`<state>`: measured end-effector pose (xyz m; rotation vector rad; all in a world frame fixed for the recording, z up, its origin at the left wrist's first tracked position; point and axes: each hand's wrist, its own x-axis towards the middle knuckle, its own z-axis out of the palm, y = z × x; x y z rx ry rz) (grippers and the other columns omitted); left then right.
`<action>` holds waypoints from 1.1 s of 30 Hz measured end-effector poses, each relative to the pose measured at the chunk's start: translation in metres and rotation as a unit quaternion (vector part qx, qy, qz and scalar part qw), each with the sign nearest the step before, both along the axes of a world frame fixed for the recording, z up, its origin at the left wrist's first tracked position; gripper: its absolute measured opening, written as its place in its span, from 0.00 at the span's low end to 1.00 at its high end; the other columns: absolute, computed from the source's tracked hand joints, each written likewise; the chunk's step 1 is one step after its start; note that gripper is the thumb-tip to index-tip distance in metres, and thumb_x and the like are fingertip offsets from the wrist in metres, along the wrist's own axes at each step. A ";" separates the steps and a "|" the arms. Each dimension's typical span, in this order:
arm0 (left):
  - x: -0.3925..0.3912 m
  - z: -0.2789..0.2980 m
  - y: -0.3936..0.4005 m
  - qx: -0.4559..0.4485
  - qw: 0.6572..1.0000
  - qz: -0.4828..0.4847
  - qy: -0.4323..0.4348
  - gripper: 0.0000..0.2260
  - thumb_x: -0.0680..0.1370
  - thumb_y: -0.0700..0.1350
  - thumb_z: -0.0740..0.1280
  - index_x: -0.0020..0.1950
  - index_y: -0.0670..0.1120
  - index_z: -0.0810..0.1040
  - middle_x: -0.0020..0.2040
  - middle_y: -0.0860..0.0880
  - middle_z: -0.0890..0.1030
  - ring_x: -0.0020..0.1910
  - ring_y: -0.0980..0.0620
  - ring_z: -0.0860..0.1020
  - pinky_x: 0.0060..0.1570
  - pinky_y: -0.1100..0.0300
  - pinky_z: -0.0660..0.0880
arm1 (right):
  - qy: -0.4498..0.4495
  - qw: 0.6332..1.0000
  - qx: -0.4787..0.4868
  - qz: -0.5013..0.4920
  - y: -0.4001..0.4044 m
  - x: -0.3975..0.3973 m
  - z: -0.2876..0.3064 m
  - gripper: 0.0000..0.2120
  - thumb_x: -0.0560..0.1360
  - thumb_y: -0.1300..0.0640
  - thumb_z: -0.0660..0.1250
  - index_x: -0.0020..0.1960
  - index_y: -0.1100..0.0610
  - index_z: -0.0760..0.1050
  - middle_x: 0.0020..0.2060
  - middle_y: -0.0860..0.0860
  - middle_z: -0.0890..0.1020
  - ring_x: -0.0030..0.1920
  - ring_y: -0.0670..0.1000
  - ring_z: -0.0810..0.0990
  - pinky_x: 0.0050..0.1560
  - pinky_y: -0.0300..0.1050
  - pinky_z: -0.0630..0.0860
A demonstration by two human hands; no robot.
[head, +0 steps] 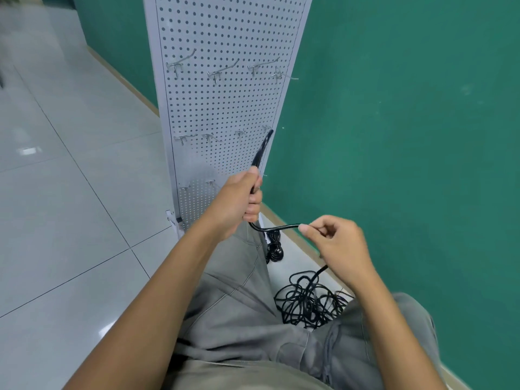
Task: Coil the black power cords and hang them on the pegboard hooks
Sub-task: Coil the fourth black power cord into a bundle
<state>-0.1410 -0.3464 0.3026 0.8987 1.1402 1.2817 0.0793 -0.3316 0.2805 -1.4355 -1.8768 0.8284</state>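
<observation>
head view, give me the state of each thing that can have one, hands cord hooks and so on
left hand: grips folded loops of the black power cord
right hand: pinches the same cord further along
tangled cords: loose heap on the floor
coiled cord: bundled, lying by the pegboard base
pegboard hooks: all bare
</observation>
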 end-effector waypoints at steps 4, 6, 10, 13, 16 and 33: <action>0.018 -0.010 -0.002 -0.023 0.996 -0.059 0.056 0.16 0.88 0.51 0.52 0.41 0.49 0.62 0.32 0.51 0.60 0.27 0.53 0.57 0.27 0.61 0.58 | -0.056 0.992 0.093 -0.071 0.001 0.007 0.031 0.23 0.67 0.41 0.80 0.30 0.56 0.74 0.22 0.45 0.69 0.27 0.46 0.63 0.29 0.42 0.63; 0.029 -0.013 -0.004 -0.024 0.996 -0.084 0.029 0.16 0.88 0.51 0.53 0.42 0.48 0.63 0.33 0.50 0.64 0.27 0.54 0.60 0.27 0.62 0.59 | -0.064 0.989 0.110 -0.079 0.003 0.008 0.043 0.23 0.66 0.41 0.80 0.31 0.56 0.74 0.23 0.47 0.72 0.27 0.47 0.64 0.30 0.42 0.64; 0.045 -0.017 -0.007 -0.022 0.993 -0.112 -0.041 0.16 0.88 0.50 0.54 0.44 0.45 0.69 0.40 0.45 0.78 0.28 0.54 0.64 0.27 0.64 0.60 | -0.088 0.990 0.114 -0.003 0.004 0.010 0.063 0.11 0.75 0.51 0.75 0.40 0.55 0.78 0.32 0.52 0.79 0.33 0.48 0.71 0.35 0.36 0.68; 0.051 -0.017 -0.010 -0.033 0.988 -0.125 -0.079 0.18 0.88 0.52 0.55 0.53 0.40 0.76 0.53 0.42 0.85 0.29 0.55 0.64 0.28 0.65 0.61 | -0.117 0.987 0.103 0.049 0.005 0.013 0.076 0.07 0.81 0.54 0.68 0.45 0.54 0.78 0.37 0.48 0.81 0.39 0.48 0.74 0.39 0.35 0.68; 0.055 -0.013 -0.013 -0.042 0.982 -0.158 -0.098 0.21 0.88 0.53 0.54 0.61 0.38 0.78 0.57 0.39 0.85 0.31 0.55 0.64 0.29 0.65 0.61 | -0.106 0.987 0.114 0.040 0.008 0.012 0.089 0.06 0.78 0.53 0.72 0.42 0.52 0.81 0.34 0.42 0.81 0.36 0.41 0.75 0.37 0.32 0.67; 0.073 0.012 -0.029 -0.011 0.945 -0.206 -0.252 0.19 0.80 0.64 0.57 0.38 0.50 0.66 0.32 0.54 0.59 0.24 0.60 0.57 0.20 0.68 0.57 | -0.027 0.988 0.152 -0.018 0.014 0.020 0.097 0.07 0.76 0.54 0.75 0.46 0.51 0.76 0.39 0.46 0.81 0.36 0.48 0.76 0.41 0.39 0.72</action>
